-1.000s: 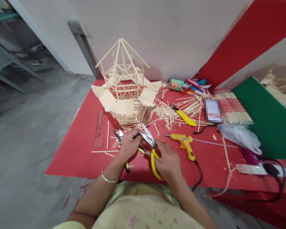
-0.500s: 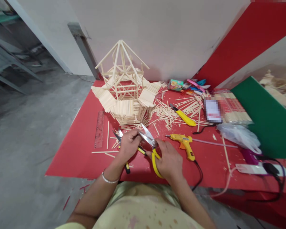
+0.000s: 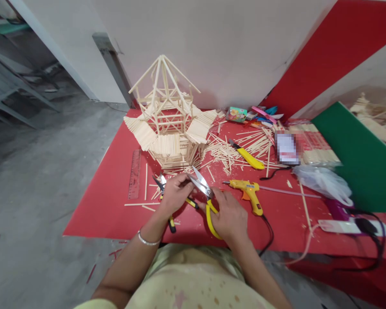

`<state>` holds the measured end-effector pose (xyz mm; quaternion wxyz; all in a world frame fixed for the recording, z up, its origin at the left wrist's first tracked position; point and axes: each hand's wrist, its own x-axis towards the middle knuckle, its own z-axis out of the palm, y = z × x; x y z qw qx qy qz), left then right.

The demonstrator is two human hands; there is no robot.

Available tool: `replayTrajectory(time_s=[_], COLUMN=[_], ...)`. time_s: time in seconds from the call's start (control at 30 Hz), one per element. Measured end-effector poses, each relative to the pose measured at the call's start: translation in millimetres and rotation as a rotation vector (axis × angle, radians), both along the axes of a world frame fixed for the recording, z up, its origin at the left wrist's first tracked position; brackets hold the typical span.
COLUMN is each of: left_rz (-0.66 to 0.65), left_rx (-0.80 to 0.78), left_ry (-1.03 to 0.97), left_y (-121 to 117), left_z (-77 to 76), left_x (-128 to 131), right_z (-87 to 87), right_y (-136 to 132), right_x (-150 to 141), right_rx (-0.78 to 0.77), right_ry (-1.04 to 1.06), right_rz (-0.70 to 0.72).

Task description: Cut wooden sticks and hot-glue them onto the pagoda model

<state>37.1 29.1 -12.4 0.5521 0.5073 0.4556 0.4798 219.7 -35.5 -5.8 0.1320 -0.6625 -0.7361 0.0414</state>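
My right hand (image 3: 229, 216) grips the yellow handles of a pair of scissors (image 3: 203, 185), whose silver blades are parted and point up and to the left. Beside the blades, the fingers of my left hand (image 3: 176, 194) are pinched together; whatever they hold is too small or hidden to name. Under and beside the left hand lies a black-and-yellow cutting tool (image 3: 171, 225), partly covered by it. Just beyond both hands stands a model house frame (image 3: 167, 116) made of thin wooden sticks, with a pointed open roof and slatted panels around it.
Loose sticks (image 3: 254, 143) are piled right of the model, with a yellow utility knife (image 3: 249, 159) on them. A yellow glue gun (image 3: 249, 193) lies right of my hands, its cord running off the front edge. A clear ruler (image 3: 134, 174) is at left, a plastic bag (image 3: 323, 184) at right.
The scissors and both hands have shifted very slightly to the right. The blades stay parted, and the things on the table keep their places.
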Motion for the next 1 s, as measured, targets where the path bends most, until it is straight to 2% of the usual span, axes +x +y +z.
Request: replayTrajectory(time_s=[0.1,0.27,0.53,0.73,1.0], left_rz=[-0.016,-0.023,-0.099,-0.065,-0.014], left_rx=[-0.065,-0.242,-0.329,-0.377,-0.41], left_ry=[-0.068,-0.337,-0.577,-0.639,-0.633], left_y=[-0.3,2.8,7.4,10.0,9.5], left_z=[1.7,2.3,-0.5,-7.5,1.0], left_x=[1.4,3.0,-0.4,-2.4,-2.2], right_z=[0.5,1.1,-3.5,-8.4,-6.7], right_y=[0.1,0.3,0.2,0.3,1.3], right_x=[3.2,4.4,3.7,2.4,-2.7], right_rx=[0.004,0.024,0.013,0.029,0.052], right_ry=[0.038,0.208,0.141,0.151,0.151], right_rz=[-0.012,-0.021,-0.052,-0.02,-0.012])
